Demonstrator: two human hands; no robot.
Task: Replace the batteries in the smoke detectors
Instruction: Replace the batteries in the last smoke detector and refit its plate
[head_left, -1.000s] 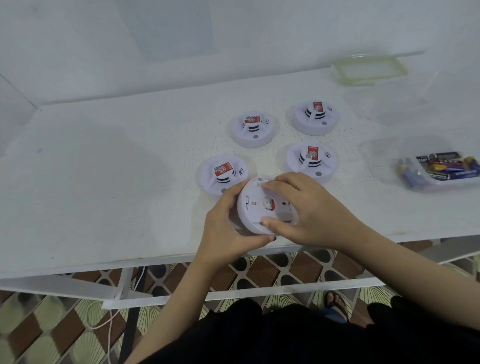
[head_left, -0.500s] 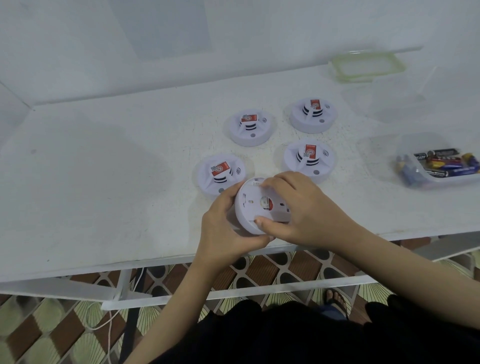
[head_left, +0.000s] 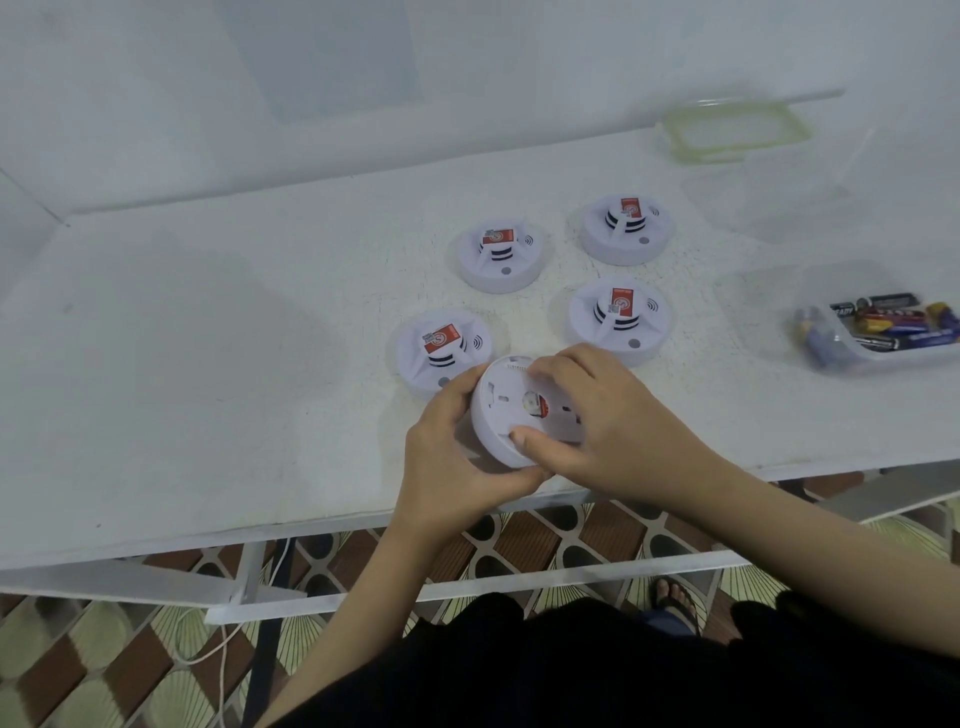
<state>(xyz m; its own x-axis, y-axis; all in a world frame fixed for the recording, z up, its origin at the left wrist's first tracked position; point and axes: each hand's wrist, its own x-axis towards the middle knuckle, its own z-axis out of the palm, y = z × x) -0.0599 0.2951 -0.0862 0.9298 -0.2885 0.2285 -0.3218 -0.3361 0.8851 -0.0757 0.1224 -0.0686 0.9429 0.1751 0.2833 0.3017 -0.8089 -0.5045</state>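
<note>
We hold one smoke detector (head_left: 501, 415) over the near edge of the white table (head_left: 208, 364), tilted so that its flat back faces us, with a spot of red showing through the opening at its middle. Our left hand (head_left: 452, 457) is curled round its left and lower rim, thumb lying along the near edge. Our right hand (head_left: 608, 421) covers its right half, fingers bent over the far rim and the thumb pressed onto the back plate, so both hands are clamped on the same unit and nearly touch beneath it. Behind it four more units sit on the table with their raised, red-labelled centres up. The near-left detector (head_left: 444, 348) is just beyond our left hand and partly hidden by the held one. The near-right detector (head_left: 618, 319) sits just past our right knuckles. The far-left detector (head_left: 500, 254) and the far-right detector (head_left: 626, 228) lie farther back. Well off to the right, a clear plastic tub (head_left: 883, 358) holds a loose heap of batteries (head_left: 893, 325) in mixed colours. A green-rimmed lid (head_left: 727, 153) lies at the far right corner. Below the table edge we see a patterned tile floor (head_left: 519, 530), a thin white cord (head_left: 223, 654), a sandalled foot (head_left: 672, 605) and our dark clothing (head_left: 571, 670).
</note>
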